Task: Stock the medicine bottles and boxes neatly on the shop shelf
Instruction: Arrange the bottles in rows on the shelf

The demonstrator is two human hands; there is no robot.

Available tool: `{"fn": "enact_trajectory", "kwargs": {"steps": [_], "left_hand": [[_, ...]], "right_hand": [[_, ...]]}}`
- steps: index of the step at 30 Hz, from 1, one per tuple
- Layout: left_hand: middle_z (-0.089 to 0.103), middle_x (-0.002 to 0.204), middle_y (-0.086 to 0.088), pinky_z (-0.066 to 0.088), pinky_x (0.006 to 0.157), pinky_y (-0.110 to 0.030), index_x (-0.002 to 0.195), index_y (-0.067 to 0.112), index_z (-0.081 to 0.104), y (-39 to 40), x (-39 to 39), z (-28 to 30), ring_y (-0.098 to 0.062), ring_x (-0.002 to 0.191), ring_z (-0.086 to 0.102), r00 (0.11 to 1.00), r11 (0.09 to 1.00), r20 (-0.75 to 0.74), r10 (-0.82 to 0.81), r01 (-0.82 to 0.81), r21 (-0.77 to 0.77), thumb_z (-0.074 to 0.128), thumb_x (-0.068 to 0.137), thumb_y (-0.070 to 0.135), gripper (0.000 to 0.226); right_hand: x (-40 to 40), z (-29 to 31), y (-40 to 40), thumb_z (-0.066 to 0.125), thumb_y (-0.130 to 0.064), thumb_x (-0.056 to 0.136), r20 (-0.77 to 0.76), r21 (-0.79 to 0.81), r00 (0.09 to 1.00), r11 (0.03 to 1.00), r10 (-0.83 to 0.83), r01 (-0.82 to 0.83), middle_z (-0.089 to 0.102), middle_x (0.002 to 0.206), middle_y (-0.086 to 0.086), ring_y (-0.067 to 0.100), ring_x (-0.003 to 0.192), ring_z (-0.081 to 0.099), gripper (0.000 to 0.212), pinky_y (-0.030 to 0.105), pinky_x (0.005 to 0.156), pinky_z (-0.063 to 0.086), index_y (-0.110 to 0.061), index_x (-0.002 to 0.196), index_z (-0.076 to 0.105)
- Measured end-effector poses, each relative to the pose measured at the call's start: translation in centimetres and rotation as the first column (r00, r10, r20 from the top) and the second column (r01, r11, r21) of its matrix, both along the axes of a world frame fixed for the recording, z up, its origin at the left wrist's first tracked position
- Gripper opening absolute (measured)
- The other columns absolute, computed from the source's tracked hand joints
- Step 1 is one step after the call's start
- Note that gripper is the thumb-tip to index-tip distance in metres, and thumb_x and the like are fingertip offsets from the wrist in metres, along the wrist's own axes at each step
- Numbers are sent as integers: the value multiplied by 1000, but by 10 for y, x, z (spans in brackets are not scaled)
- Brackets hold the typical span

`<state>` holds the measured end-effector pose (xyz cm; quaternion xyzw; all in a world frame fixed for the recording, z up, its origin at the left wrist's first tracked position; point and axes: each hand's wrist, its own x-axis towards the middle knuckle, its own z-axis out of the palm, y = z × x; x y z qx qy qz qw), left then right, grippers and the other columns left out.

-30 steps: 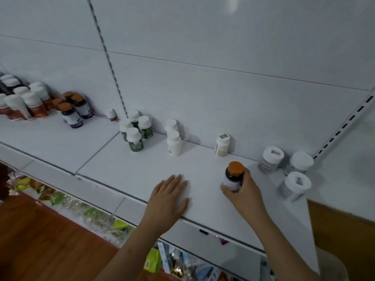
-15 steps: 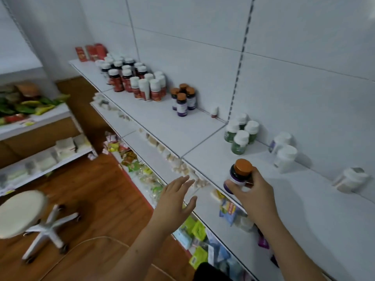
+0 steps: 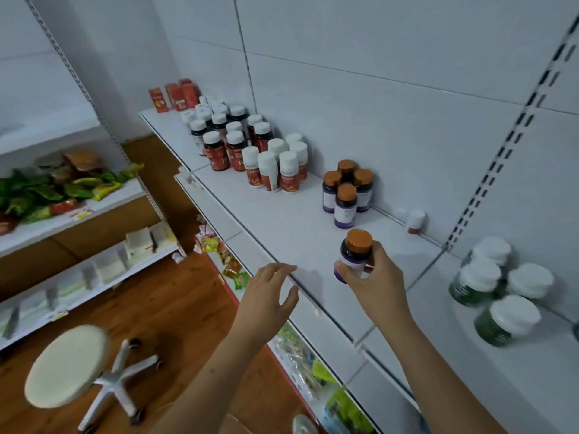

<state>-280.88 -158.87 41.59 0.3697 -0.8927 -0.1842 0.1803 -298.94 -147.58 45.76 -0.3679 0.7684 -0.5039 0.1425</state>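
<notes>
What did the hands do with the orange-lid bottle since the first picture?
The right hand lifted the orange-lid bottle off the shelf and carried it left, towards the four matching bottles by the wall. The left hand came off the shelf top and now hovers open at its front edge. The head turned left too. The right hand's grip on the bottle stayed the same.

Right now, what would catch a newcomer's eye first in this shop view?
The orange-capped bottle held by the right hand above the white shelf, just short of four matching bottles by the back wall. The left hand hovers open at the shelf edge.
</notes>
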Motion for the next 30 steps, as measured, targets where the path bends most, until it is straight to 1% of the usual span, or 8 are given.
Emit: {"fn": "enact_trajectory", "kwargs": {"steps": [5,11,15,17,20,24,27,30], "left_hand": [[49,140,15,42,105,-25,137,34,50,-81,-23,8,-6,126,47,999,999,29,40,-41,30,48,99,45,39],[46,144,13,46,106,-31,138,34,47,-147,-42,3,-10,127,46,996,997,82,37,-42,61,48,99,44,41],[43,147,12,39,110,-29,140,32,45,-180,-60,-3,-10,130,43,992,996,109,-61,54,66,45,101,41,41],[42,149,11,33,112,-28,141,29,45,-194,-72,-6,-11,133,41,983,989,115,-141,136,51,45,101,38,41],[43,150,5,31,112,-29,141,24,48,-211,-86,-17,-16,135,40,953,961,131,-272,277,-22,48,99,35,44],[43,150,-2,32,112,-33,141,19,50,-222,-87,-28,-21,136,40,928,928,71,-365,369,-57,50,96,36,48],[43,150,-10,35,113,-39,140,13,51,-227,-82,-32,-27,137,40,896,892,37,-442,443,-86,43,95,39,52],[44,149,-16,37,113,-45,137,9,53,-231,-79,-31,-33,138,39,859,855,4,-513,511,-84,41,94,38,53]], "right_hand": [[-13,-2,-92,79,-30,82,5,-3,1000,1000,-5,5,66,120,-2,16,109,59,51,23,91,44,-15,125,56],[-18,-7,-161,75,-32,86,-99,42,995,999,-18,22,59,130,0,19,121,54,55,22,93,40,-16,132,49],[-23,-29,-172,75,-32,85,-77,99,995,992,-66,73,58,135,1,21,126,53,62,33,101,47,-15,138,47],[-23,-37,-171,74,-33,85,-59,111,993,988,-98,104,60,133,1,20,123,55,60,38,100,50,-16,137,49],[-13,-44,-170,73,-33,87,-52,138,981,972,-184,190,61,131,2,20,119,59,56,37,95,52,-16,135,50],[9,-48,-169,67,-27,92,-133,150,940,931,-314,332,63,129,2,18,115,60,50,32,94,51,-17,138,49],[32,-48,-169,62,-15,94,-165,210,888,864,-430,458,55,138,4,21,123,54,51,26,101,42,-13,143,46],[54,-48,-165,58,-17,96,-181,297,843,789,-507,538,49,141,7,22,127,49,48,18,100,31,-8,141,46]]}}
